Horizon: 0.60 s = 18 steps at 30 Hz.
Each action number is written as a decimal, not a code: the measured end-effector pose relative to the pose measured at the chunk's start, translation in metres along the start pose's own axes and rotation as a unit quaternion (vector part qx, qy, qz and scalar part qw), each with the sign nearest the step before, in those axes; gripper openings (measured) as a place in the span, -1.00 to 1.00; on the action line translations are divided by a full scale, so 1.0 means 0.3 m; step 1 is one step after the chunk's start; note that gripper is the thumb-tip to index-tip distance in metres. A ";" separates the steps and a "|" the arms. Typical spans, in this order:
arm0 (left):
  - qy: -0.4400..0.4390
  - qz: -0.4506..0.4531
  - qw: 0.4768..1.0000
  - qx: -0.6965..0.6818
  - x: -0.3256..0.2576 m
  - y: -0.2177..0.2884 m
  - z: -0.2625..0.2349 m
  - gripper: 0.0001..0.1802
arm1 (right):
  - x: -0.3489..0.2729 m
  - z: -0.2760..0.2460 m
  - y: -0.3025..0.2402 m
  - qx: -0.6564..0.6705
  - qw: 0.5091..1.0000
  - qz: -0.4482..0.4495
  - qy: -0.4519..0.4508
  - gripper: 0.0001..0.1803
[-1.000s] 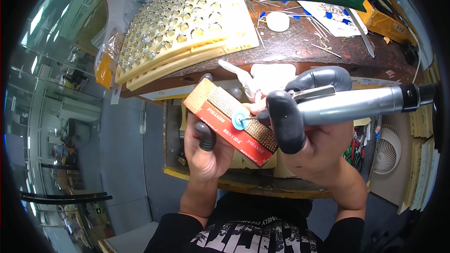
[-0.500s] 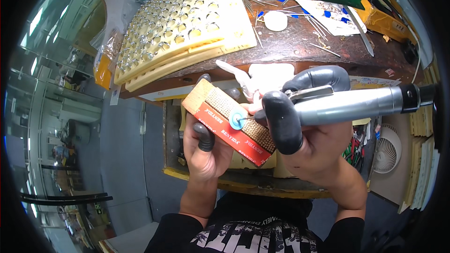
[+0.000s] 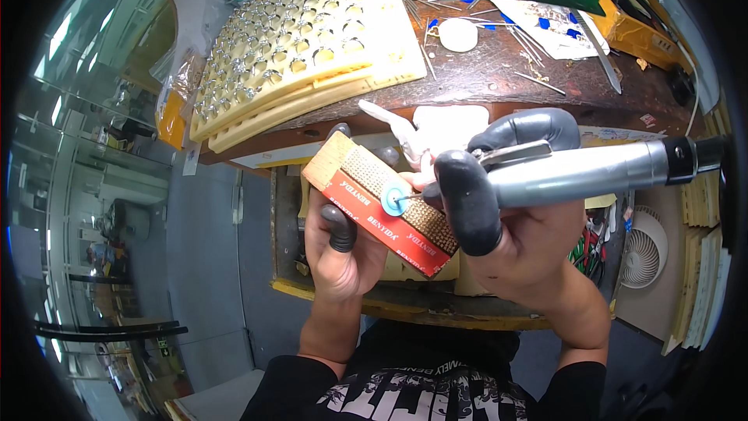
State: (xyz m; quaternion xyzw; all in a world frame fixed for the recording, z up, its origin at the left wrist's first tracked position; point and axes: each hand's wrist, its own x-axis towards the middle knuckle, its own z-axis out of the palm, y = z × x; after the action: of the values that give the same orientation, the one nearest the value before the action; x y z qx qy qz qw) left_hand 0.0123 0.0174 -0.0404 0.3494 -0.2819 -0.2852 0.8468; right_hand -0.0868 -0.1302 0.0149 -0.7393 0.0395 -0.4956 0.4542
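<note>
Disc on the block!
Left hand [image 3: 339, 253] clamps the red-edged block [image 3: 382, 203]; right hand [image 3: 518, 218] wraps the rotary handpiece [image 3: 584, 175], blue disc [image 3: 393, 202] touching it (could skid toward fingertips if tilted).

Dark grey rubber caps cover the fingers [image 3: 467, 203] around a silver rotary handpiece [image 3: 580, 175], whose small disc [image 3: 393, 200] is light blue. Under the left hand's capped fingers [image 3: 341, 228], the block [image 3: 382, 201] has a red side with white lettering and a tan, finely dotted top. Beyond the fingers lie pale yellow trays [image 3: 312, 54] of silvery rings on a dark brown worktop [image 3: 499, 78].
</note>
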 end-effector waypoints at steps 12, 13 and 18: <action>-0.013 0.002 1.000 -0.003 0.007 0.002 0.015 -0.27 | 0.009 -0.009 -0.009 -0.034 0.999 -0.024 0.005 -0.90; -0.028 0.007 1.000 -0.003 0.008 0.002 0.013 -0.27 | 0.009 -0.008 -0.009 -0.039 0.999 -0.024 0.007 -0.90; -0.017 0.004 1.000 0.002 0.010 0.007 0.021 -0.28 | 0.009 -0.004 -0.009 -0.029 0.999 -0.013 -0.003 -0.90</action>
State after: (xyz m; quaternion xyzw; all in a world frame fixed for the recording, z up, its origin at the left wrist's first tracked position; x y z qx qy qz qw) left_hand 0.0106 0.0138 -0.0340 0.3448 -0.2980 -0.2874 0.8424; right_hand -0.0873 -0.1307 0.0188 -0.7541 0.0432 -0.4980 0.4259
